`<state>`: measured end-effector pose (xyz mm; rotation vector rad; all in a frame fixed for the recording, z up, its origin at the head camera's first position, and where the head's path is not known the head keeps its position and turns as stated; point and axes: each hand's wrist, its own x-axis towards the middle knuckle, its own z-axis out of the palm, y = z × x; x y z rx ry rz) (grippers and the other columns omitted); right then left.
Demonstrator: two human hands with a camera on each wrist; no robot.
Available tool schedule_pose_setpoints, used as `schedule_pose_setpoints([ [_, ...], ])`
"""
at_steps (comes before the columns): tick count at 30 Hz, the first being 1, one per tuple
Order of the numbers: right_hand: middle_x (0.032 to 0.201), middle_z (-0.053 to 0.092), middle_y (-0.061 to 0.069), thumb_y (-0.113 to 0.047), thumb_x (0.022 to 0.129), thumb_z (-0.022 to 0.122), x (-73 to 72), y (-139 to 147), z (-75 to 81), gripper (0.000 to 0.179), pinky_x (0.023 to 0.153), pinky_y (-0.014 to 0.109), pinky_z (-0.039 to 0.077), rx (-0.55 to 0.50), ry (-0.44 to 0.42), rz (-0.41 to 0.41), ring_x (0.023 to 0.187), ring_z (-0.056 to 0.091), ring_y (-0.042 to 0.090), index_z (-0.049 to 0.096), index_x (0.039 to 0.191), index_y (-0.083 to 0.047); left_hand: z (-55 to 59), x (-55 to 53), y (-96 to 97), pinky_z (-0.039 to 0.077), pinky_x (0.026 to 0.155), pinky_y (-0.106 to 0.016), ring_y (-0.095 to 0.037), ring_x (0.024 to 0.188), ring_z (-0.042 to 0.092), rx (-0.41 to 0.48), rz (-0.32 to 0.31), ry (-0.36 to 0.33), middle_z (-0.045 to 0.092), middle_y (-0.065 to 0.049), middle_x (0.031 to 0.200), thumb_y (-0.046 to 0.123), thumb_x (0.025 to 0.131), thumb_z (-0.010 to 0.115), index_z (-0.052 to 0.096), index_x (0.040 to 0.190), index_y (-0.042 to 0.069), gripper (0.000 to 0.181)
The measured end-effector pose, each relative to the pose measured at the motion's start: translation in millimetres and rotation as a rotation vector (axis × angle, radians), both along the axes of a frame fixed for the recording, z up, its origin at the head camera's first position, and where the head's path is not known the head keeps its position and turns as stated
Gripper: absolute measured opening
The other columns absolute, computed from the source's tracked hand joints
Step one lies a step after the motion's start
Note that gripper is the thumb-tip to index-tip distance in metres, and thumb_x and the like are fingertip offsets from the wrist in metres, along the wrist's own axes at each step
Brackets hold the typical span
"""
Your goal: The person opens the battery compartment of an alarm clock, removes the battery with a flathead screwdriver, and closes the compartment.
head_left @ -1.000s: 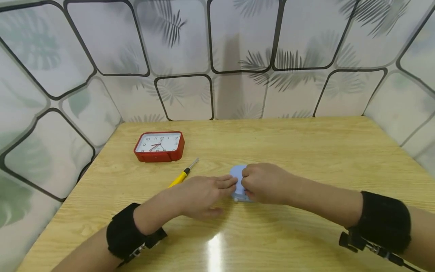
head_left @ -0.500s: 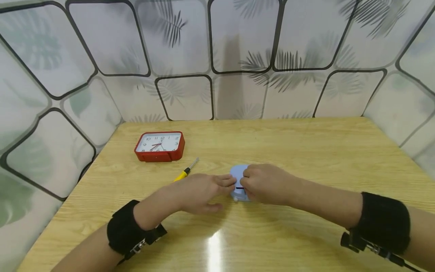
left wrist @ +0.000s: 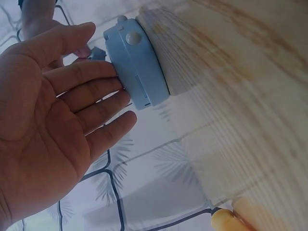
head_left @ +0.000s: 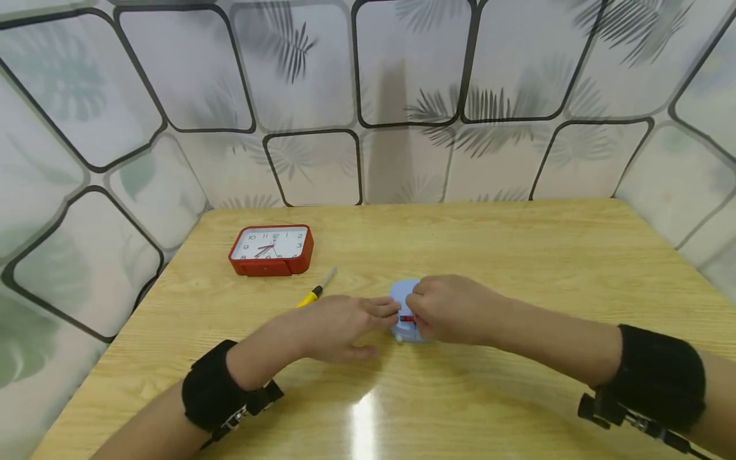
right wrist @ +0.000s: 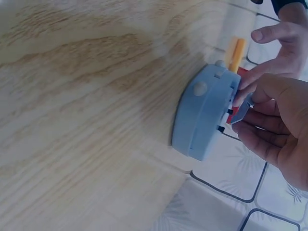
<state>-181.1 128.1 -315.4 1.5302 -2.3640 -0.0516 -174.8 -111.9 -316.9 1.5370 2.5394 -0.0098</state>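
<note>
A light blue, rounded plastic device (head_left: 402, 291) lies on the table with its back up; two small white knobs stick out of its side in the left wrist view. In its back is an opened battery compartment, where a red battery (head_left: 407, 318) shows. My right hand (head_left: 454, 310) pinches a small light blue battery cover (right wrist: 242, 110) just above the device. With fairly straight fingers, my left hand (head_left: 342, 326) touches the device's left edge. The right fingertips are partly hidden in the head view.
Behind and left stands a red clock (head_left: 270, 250) with a white dial. A yellow-handled screwdriver (head_left: 312, 296) lies partly behind my left hand. The wooden table (head_left: 517, 243) meets patterned walls at the back and sides.
The battery cover has come up from the device in my right hand. A dark slot appeared first, and now the red battery shows in it. My left hand has barely shifted.
</note>
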Motion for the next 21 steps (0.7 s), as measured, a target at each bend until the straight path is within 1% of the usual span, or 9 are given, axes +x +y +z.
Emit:
schedule_pose_setpoints([
  [3, 0.061, 0.046, -0.006, -0.007, 0.074, 0.075, 0.1, 2.2, 6.4, 0.025, 0.049, 0.017, 0.035, -0.028, 0.007, 0.001, 0.056, 0.037, 0.006, 0.052, 0.068, -0.012, -0.3, -0.5, -0.3, 0.046, 0.109, -0.037, -0.021, 0.146, 0.038, 0.007, 0.0, -0.017, 0.041, -0.009, 0.157, 0.034, 0.098, 0.063, 0.05, 0.147, 0.007, 0.058],
  [7, 0.064, 0.053, -0.005, -0.006, 0.072, 0.075, -1.3, 6.5, 12.4, 0.023, 0.05, 0.018, 0.04, -0.054, 0.028, -0.015, 0.057, 0.045, 0.007, 0.053, 0.068, -0.012, -1.1, -1.7, -0.2, 0.046, 0.11, -0.038, -0.021, 0.146, 0.038, 0.029, -0.003, -0.027, 0.043, -0.008, 0.155, 0.035, 0.099, 0.061, 0.051, 0.146, 0.008, 0.056],
  [11, 0.064, 0.055, -0.005, -0.005, 0.071, 0.075, -4.7, 10.8, 15.8, 0.022, 0.051, 0.019, 0.043, -0.06, 0.025, -0.037, 0.057, 0.048, 0.008, 0.054, 0.068, -0.012, -1.5, -2.3, 0.5, 0.045, 0.11, -0.039, -0.02, 0.146, 0.038, 0.034, 0.001, -0.035, 0.044, -0.008, 0.155, 0.037, 0.1, 0.059, 0.051, 0.146, 0.008, 0.055],
  [15, 0.062, 0.052, -0.005, -0.004, 0.072, 0.074, -10.9, 15.4, 18.8, 0.025, 0.051, 0.021, 0.042, -0.043, -0.005, -0.097, 0.056, 0.045, 0.009, 0.052, 0.066, -0.014, -0.9, -2.2, -0.4, 0.044, 0.111, -0.039, -0.02, 0.146, 0.038, 0.025, 0.008, -0.033, 0.043, -0.008, 0.156, 0.038, 0.1, 0.059, 0.05, 0.147, 0.009, 0.056],
  [21, 0.062, 0.051, -0.007, -0.004, 0.075, 0.072, -25.5, 29.8, 19.8, 0.024, 0.052, 0.025, 0.043, -0.013, -0.067, -0.225, 0.057, 0.044, 0.008, 0.054, 0.066, -0.017, -0.5, -1.9, -1.1, 0.044, 0.111, -0.039, -0.02, 0.145, 0.039, 0.021, 0.005, -0.02, 0.043, -0.007, 0.156, 0.038, 0.099, 0.06, 0.049, 0.148, 0.008, 0.058],
])
